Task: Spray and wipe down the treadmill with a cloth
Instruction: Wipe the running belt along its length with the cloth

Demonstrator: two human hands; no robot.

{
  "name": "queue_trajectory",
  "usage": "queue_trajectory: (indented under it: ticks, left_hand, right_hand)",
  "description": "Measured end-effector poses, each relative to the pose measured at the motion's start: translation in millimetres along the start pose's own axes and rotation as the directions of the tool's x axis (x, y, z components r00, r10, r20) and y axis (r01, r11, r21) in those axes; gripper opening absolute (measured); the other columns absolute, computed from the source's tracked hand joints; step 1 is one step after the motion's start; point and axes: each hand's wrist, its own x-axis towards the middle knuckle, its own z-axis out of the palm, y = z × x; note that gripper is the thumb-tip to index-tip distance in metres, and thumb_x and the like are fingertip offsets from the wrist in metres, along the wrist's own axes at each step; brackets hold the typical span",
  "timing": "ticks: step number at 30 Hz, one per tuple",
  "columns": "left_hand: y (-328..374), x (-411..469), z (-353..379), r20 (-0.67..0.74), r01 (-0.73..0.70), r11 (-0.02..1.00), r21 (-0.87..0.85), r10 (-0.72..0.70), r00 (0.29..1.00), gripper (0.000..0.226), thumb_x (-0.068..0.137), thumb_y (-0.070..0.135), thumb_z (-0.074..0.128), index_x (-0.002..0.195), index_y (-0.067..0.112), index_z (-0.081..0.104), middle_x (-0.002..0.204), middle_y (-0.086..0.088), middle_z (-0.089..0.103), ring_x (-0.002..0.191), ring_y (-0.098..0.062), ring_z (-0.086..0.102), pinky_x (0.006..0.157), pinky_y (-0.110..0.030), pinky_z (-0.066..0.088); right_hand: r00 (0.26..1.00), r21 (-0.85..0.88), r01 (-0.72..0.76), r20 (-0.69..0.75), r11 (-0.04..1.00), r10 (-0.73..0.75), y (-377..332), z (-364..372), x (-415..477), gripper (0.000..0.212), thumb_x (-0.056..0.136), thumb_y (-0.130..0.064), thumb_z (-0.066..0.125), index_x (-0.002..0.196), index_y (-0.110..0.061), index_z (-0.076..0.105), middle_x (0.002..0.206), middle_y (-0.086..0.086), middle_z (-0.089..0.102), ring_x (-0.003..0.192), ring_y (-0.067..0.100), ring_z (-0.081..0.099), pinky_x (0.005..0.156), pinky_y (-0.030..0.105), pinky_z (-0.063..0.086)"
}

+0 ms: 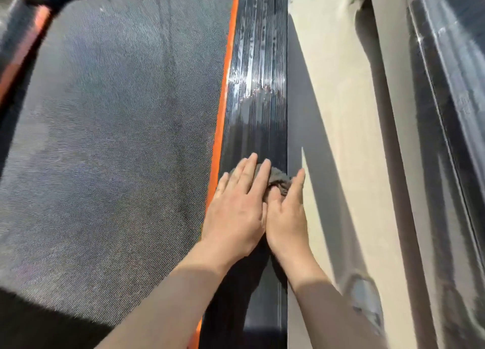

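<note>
1. Both hands are flat on the cloth point(281, 181), which sits bunched up on the treadmill's point(118, 112) black ribbed side rail point(258, 128), on the right of the belt. Only a grey-brown lump of it pokes out between and past my fingers.
2. Left hand point(236, 209): fingers straight and close together, palm down, pressing the cloth's left half. Its edge sits right by the orange stripe point(221, 117).
3. Right hand point(286, 217): same deal, fingers straight, pressing the right half, little-finger side hanging just over the rail's outer edge above the beige floor point(341, 107).
4. Why two hands side by side? My guess is that together they cover the full width of the rail, so one push cleans the whole strip, and flat palms squash the cloth down into those ribs.
5. Farther up the rail there are shiny wet streaks point(256, 86), so that stretch looks sprayed but not wiped yet. I'd say the wipe is partway along this rail.
6. There's a blurry grey-blue thing point(367, 301) by my right forearm. Can't tell what it is.
</note>
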Motion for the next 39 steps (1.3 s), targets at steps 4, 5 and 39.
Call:
queue_trajectory:
  ticks: [4,5,39]
  left_hand:
    - [6,-72,10,-0.048,-0.003,1.000,-0.031,0.002,0.999,0.061,0.088,0.034,0.035,0.145,0.015,0.044,0.152,-0.008,0.039,0.139,-0.026,0.040,0.112,-0.048,0.027]
    - [6,-86,14,-0.085,-0.010,0.999,-0.053,0.006,0.996,0.056,0.088,0.032,0.039,0.138,0.012,0.053,0.146,-0.010,0.049,0.132,-0.029,0.049,0.107,-0.052,0.035]
    - [-91,-163,-89,-0.564,0.207,0.917,-0.341,-0.376,0.736,0.024,0.088,-0.002,0.049,0.099,0.010,0.066,0.101,-0.012,0.061,0.096,-0.030,0.054,0.079,-0.031,0.035]
  right_hand:
    - [0.998,-0.302,0.005,-0.058,0.953,-0.024,23,10,-78,0.064,0.101,-0.037,0.025,0.157,-0.024,-0.003,0.165,0.004,0.012,0.147,0.023,0.028,0.113,0.034,0.027]
    - [0.997,-0.428,0.045,-0.041,0.903,-0.069,30,14,-92,0.064,0.098,-0.037,0.017,0.157,-0.022,-0.003,0.166,0.002,0.004,0.151,0.019,0.015,0.118,0.031,0.019]
    - [0.595,-0.523,0.721,0.129,0.455,-0.794,-63,50,-117,0.023,0.080,-0.010,0.070,0.103,-0.005,0.069,0.094,0.016,0.061,0.096,0.039,0.054,0.077,0.043,0.047]
